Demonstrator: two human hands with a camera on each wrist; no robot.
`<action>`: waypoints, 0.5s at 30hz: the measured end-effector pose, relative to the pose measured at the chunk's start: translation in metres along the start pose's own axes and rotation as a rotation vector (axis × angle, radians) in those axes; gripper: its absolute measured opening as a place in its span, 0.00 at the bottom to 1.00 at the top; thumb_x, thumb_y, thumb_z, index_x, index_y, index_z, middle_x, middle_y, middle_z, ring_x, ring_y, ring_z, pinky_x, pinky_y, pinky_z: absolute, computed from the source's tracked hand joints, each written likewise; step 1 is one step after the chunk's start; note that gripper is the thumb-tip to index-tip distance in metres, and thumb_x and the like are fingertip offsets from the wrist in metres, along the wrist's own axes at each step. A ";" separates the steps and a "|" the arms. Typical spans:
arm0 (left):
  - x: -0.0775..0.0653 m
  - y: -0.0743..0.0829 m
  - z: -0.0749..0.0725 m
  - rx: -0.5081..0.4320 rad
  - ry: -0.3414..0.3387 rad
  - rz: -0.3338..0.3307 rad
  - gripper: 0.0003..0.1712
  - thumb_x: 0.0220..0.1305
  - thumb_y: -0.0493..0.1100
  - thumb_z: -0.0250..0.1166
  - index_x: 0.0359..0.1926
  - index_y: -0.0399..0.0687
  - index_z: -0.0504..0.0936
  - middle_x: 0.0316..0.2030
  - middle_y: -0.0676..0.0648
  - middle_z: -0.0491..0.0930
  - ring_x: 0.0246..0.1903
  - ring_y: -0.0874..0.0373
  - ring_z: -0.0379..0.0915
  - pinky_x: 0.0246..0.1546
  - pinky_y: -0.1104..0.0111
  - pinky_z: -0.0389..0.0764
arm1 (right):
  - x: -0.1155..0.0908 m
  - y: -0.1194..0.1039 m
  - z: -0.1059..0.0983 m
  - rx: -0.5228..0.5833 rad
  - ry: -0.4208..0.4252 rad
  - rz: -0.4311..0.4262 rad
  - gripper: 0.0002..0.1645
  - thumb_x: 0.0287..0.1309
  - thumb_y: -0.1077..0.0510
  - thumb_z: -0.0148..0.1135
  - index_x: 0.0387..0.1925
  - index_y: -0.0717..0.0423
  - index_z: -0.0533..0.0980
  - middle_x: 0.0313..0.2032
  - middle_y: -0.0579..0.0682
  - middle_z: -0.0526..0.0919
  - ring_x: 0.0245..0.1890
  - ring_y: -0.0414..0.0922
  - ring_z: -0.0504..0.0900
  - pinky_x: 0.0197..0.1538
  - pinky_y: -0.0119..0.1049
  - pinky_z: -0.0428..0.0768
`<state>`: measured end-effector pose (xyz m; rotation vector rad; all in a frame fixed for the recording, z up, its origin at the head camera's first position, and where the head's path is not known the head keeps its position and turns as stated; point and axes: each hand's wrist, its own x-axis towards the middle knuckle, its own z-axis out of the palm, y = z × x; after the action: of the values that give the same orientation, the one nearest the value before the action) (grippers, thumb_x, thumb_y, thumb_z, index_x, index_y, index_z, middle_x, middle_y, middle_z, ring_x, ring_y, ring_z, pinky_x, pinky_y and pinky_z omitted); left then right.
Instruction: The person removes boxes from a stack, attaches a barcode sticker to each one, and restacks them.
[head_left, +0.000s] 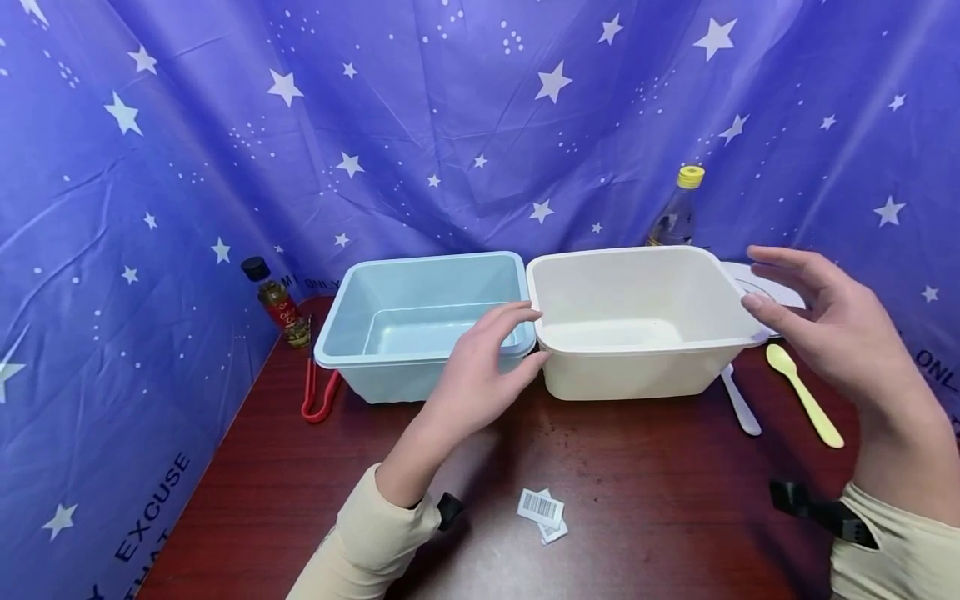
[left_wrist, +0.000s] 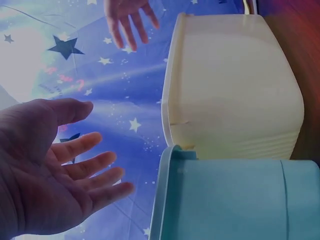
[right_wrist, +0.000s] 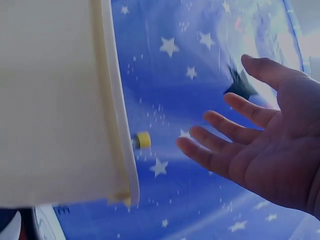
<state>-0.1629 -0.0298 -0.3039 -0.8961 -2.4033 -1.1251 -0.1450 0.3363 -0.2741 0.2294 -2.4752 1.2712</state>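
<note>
Side by side on the dark red wooden table stand a light blue plastic basin (head_left: 442, 373) and a white plastic basin (head_left: 630, 375), their rims meeting. The left hand (head_left: 483, 362) is above the near right part of the blue basin, close to where the rims meet. In the left wrist view this left hand (left_wrist: 65, 170) has its fingers extended and holds nothing, apart from the rims. The right hand (head_left: 832, 321) hovers just past the white basin's right end. Its fingers (right_wrist: 210, 156) are spread with nothing between them in the right wrist view.
Left of the blue basin lie red-handled tongs (head_left: 321, 404) and a small sauce bottle (head_left: 279, 308). A yellow-capped bottle (head_left: 675, 212) stands behind the white basin. To the right are a white plate (head_left: 787, 296), a pale spoon (head_left: 741, 404) and a yellow spoon (head_left: 810, 408). Barcode labels (head_left: 542, 508) lie in front.
</note>
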 end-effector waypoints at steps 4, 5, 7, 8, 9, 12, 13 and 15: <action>-0.008 -0.006 -0.006 -0.052 -0.034 -0.001 0.24 0.65 0.42 0.70 0.61 0.42 0.79 0.61 0.47 0.78 0.65 0.57 0.69 0.65 0.64 0.68 | -0.003 -0.015 0.015 0.068 -0.073 -0.082 0.30 0.66 0.67 0.63 0.67 0.49 0.72 0.57 0.34 0.77 0.51 0.26 0.78 0.44 0.17 0.75; -0.011 -0.007 -0.008 -0.063 -0.047 -0.007 0.24 0.65 0.42 0.70 0.61 0.43 0.79 0.60 0.48 0.79 0.64 0.58 0.69 0.64 0.64 0.69 | -0.003 -0.018 0.019 0.078 -0.098 -0.111 0.29 0.66 0.68 0.63 0.66 0.50 0.73 0.57 0.35 0.78 0.51 0.27 0.79 0.45 0.18 0.75; -0.015 -0.009 -0.011 -0.087 -0.078 -0.031 0.24 0.65 0.43 0.70 0.61 0.44 0.79 0.58 0.49 0.80 0.62 0.58 0.71 0.61 0.63 0.73 | -0.004 -0.023 0.027 0.096 -0.158 -0.155 0.29 0.65 0.70 0.62 0.65 0.51 0.74 0.59 0.38 0.77 0.51 0.30 0.80 0.46 0.20 0.76; -0.018 -0.010 -0.013 -0.102 -0.095 -0.046 0.24 0.65 0.43 0.70 0.61 0.45 0.79 0.58 0.50 0.80 0.61 0.58 0.72 0.59 0.63 0.74 | -0.004 -0.025 0.030 0.099 -0.191 -0.184 0.29 0.65 0.71 0.62 0.65 0.53 0.74 0.60 0.41 0.77 0.52 0.31 0.80 0.48 0.20 0.76; -0.020 -0.010 -0.015 -0.120 -0.114 -0.061 0.24 0.65 0.43 0.70 0.61 0.45 0.79 0.58 0.51 0.80 0.61 0.57 0.73 0.58 0.62 0.76 | -0.005 -0.028 0.034 0.094 -0.219 -0.192 0.28 0.65 0.70 0.62 0.65 0.52 0.74 0.60 0.42 0.77 0.52 0.32 0.80 0.48 0.21 0.76; -0.026 -0.013 -0.018 -0.161 -0.165 -0.100 0.23 0.67 0.43 0.69 0.61 0.46 0.79 0.58 0.51 0.79 0.59 0.55 0.74 0.57 0.62 0.77 | -0.008 -0.035 0.047 0.089 -0.314 -0.207 0.27 0.67 0.67 0.63 0.65 0.51 0.74 0.61 0.47 0.77 0.54 0.34 0.80 0.48 0.24 0.78; -0.028 -0.013 -0.020 -0.174 -0.179 -0.113 0.22 0.67 0.43 0.68 0.61 0.46 0.79 0.58 0.51 0.79 0.59 0.54 0.74 0.57 0.62 0.78 | -0.009 -0.037 0.052 0.082 -0.345 -0.213 0.26 0.67 0.66 0.63 0.65 0.52 0.74 0.60 0.48 0.78 0.55 0.36 0.80 0.48 0.25 0.78; -0.032 -0.015 -0.021 -0.194 -0.202 -0.141 0.22 0.67 0.43 0.68 0.61 0.46 0.80 0.57 0.51 0.80 0.58 0.53 0.75 0.56 0.61 0.78 | -0.011 -0.041 0.063 0.075 -0.411 -0.208 0.23 0.68 0.63 0.63 0.63 0.51 0.75 0.57 0.50 0.79 0.54 0.39 0.81 0.47 0.28 0.80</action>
<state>-0.1482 -0.0664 -0.3158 -0.9531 -2.5877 -1.4011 -0.1375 0.2614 -0.2806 0.8189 -2.6433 1.3343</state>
